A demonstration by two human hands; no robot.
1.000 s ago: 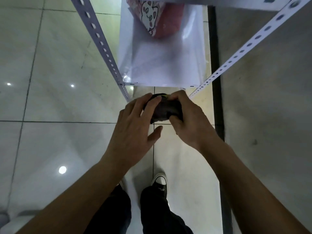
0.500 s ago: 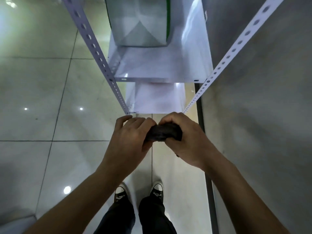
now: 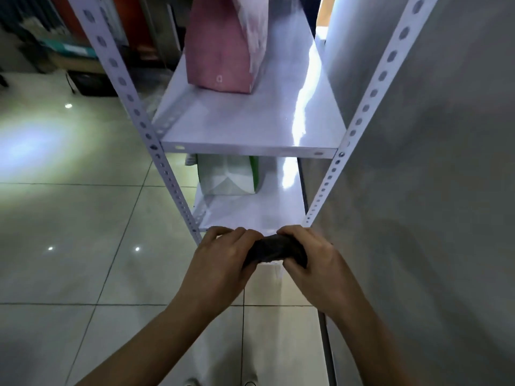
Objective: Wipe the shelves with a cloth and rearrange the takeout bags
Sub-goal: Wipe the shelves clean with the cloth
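A bunched dark cloth is gripped from both sides by my left hand and my right hand, just in front of the white metal shelf unit. A pink takeout bag stands on the upper shelf, toward its left rear. On the shelf below stands a white and green takeout bag, partly hidden by the upper shelf. My hands are held at the front edge of that lower shelf.
Perforated white uprights frame the shelves. A grey wall runs close along the right. Glossy floor tiles spread to the left. Dark boxes and clutter lie at the far left rear.
The view has tilted upward, so higher shelves and the pink bag have come into sight. Both hands stay closed on the cloth, now more tightly bunched between them.
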